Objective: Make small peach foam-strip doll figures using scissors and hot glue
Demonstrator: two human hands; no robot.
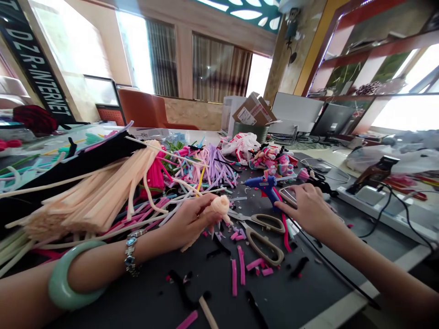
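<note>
Between the fingers of my left hand [202, 215] is a coiled cream fuzzy strip [220, 205], rolled into a small ball. My right hand [307, 208] reaches over the table beside a blue glue gun [265, 185]; its thumb is near the gun's handle, and a phone-like object [288, 197] lies partly under its fingers. Whether the right hand grips anything is unclear. Scissors [262, 235] with tan handles lie partly open between the hands. Short pink pieces [241, 265] and black scraps [181, 289] are scattered in front of them.
Bundles of cream strips [103, 196] lie on the left, with purple strips [217, 167] behind. A white power strip [380, 205] with black cables sits at right. Farther back are finished-looking colourful bundles [272, 160], a cardboard box [254, 110] and monitors [298, 109].
</note>
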